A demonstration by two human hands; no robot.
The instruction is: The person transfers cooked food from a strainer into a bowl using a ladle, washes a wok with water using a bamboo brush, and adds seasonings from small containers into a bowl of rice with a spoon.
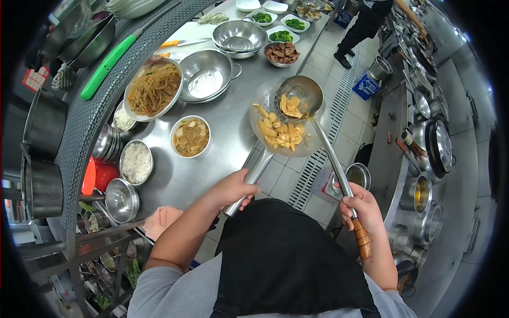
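Observation:
My left hand is closed around the metal handle of a wide perforated skimmer, held out in front of me. Yellow-brown cooked strips lie on its surface; I cannot tell whether they are meat or egg. In my right hand is the long handle of a ladle, gripped just above its wooden end. The ladle's bowl is over the far part of the skimmer with a few of the strips in it. Whether the two tools touch is unclear.
On the steel counter stand a noodle plate, a soupy noodle bowl, a rice bowl, metal strainers and a meat bowl. A stove line runs on the right. A person's legs show at the back.

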